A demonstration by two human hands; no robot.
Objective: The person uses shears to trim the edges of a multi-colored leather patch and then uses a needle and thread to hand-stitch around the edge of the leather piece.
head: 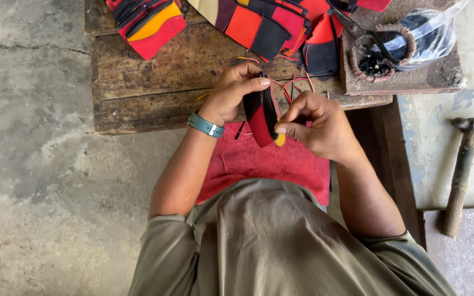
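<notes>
Both of my hands work on a small stitched piece (261, 116) of red, black and yellow leather held on edge above my lap. My left hand (234, 90), with a teal band on the wrist, grips its top and left side with thumb over the edge. My right hand (315, 123) pinches the piece's right edge near the yellow corner. Thin red and orange cords (294, 83) loop on the wood just behind the piece.
A worn wooden bench (154, 82) carries piles of red, black and yellow leather pieces (264, 24), scissors (366, 35) and a plastic bag (429, 33) on a block. A hammer (462, 170) lies at right on concrete. A red cloth (264, 164) covers my lap.
</notes>
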